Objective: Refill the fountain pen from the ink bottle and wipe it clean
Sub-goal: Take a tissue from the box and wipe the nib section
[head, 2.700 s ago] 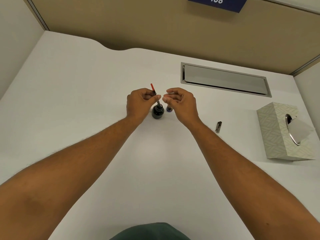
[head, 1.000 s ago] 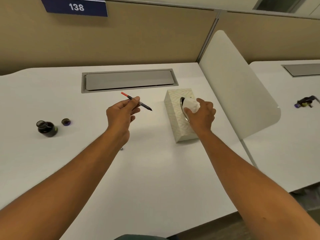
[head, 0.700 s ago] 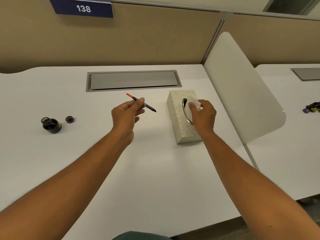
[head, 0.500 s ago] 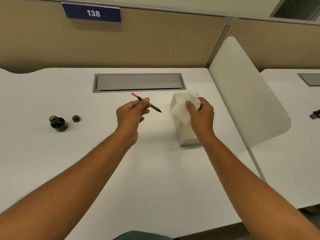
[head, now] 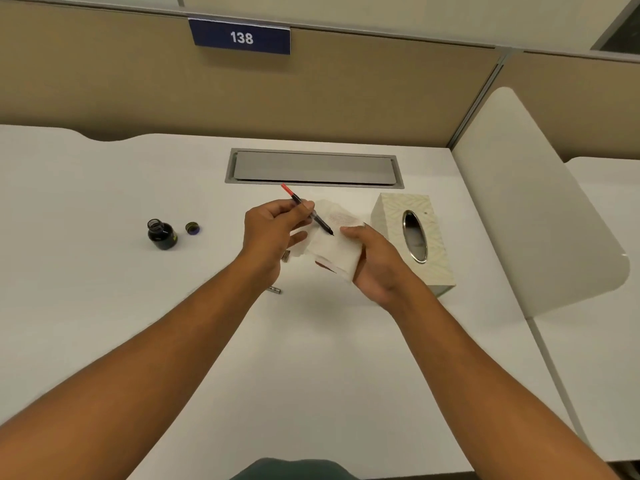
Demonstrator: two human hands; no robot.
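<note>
Looking down, we see our white desk (head: 104, 323) filling most of the frame, with a tan partition (head: 346, 98) across the top carrying a blue sign (head: 239, 37) marked 138. A pale curved divider (head: 526, 209) stands at the right edge of the desk, and a grey cable flap (head: 313, 167) is set into the desk just above centre. Right of centre sits the patterned tissue box (head: 391, 216), its oval slot facing up. Our right hand (head: 377, 261), beside the box, grips a white tissue (head: 334, 242) spread open at the middle of the frame. Our left hand (head: 273, 230) pinches the fountain pen (head: 308, 210) between thumb and fingers, red end pointing up and left, dark tip lying over the tissue; we cannot tell whether they touch. At centre left the open ink bottle (head: 161, 230) stands on the desk, its cap (head: 192, 227) just to its right. A small metal piece (head: 274, 290) peeks out beneath our left wrist.
</note>
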